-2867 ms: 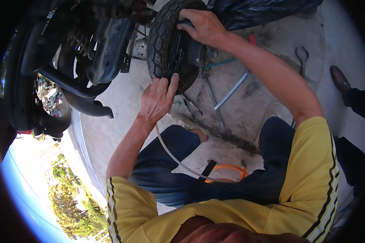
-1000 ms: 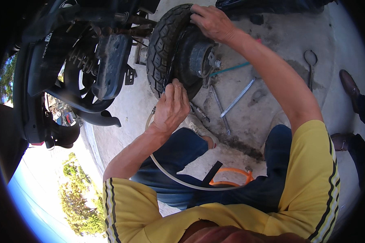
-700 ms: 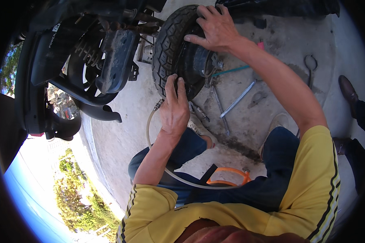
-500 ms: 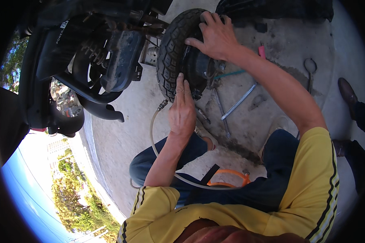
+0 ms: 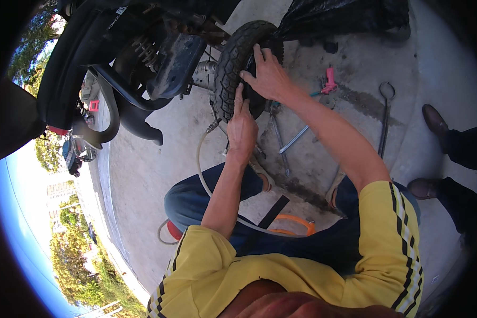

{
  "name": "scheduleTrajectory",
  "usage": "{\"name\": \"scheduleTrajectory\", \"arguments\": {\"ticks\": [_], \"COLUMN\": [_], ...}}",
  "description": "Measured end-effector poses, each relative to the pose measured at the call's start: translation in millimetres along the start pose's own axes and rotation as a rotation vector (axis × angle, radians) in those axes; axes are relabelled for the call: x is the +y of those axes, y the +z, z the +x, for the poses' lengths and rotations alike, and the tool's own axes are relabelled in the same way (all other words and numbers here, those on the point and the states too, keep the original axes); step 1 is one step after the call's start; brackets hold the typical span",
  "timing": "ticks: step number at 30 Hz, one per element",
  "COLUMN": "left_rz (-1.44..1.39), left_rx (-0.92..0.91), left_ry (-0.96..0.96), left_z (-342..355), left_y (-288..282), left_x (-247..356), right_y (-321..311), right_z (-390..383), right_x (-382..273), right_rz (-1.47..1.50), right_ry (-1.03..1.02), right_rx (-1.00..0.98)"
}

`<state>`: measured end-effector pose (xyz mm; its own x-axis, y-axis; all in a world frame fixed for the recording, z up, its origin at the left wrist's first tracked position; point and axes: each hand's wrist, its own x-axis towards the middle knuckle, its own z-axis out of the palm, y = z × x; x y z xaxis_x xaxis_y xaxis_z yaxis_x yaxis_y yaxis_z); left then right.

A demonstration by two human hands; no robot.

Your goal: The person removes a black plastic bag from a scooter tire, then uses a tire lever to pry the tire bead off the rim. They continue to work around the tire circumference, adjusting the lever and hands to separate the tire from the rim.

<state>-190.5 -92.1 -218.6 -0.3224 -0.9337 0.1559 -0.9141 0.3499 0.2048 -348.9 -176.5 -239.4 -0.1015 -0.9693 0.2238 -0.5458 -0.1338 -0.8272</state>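
Observation:
A black treaded tire (image 5: 229, 74) stands upright beside a dark motorbike or scooter. My left hand (image 5: 242, 130) reaches up to its near part, fingers stretched out with the tips against the sidewall. Just above, my right hand (image 5: 270, 77) rests on the side of the tire, thumb and fingers spread; its thumb tip comes close to my left fingertips. Neither hand is wrapped round anything. A pale hose (image 5: 199, 164) with a metal connector (image 5: 213, 125) meets the tire at its lower edge. The wheel's centre is mostly hidden behind my right hand.
Long metal levers (image 5: 294, 139) lie on the concrete near my feet. Beyond my right arm are a pink-handled tool (image 5: 329, 80) and a ring-ended rod (image 5: 385, 116). Black plastic sheeting (image 5: 350, 18) lies at the top. Another person's shoes (image 5: 434, 119) stand at the right.
My right hand has come down along the tire toward my left hand, so the two are closer together. The whole view has shifted a little, showing more of the pink tool.

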Motion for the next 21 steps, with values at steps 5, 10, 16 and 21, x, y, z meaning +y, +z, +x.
{"name": "scheduleTrajectory", "arguments": {"ticks": [5,10,16,21], "left_rz": [-0.097,-0.031,-0.182,0.002], "left_rx": [0.068,0.013,0.013,-0.031], "left_ry": [-0.005,-0.003,0.017,0.018], "left_z": [-23,-41,-50,-73], "left_y": [4,24,9,-8], "left_x": [-3,-31,-36,-29], "right_y": [14,30,38,49], "right_z": [-9,-22,-22,-31], "right_x": [-15,-26,-24,-20], "right_rz": [0.005,-0.04,0.033,0.08], "right_ry": [0.011,-0.04,-0.041,-0.088], "right_rx": [0.041,0.122,0.212,0.282]}}
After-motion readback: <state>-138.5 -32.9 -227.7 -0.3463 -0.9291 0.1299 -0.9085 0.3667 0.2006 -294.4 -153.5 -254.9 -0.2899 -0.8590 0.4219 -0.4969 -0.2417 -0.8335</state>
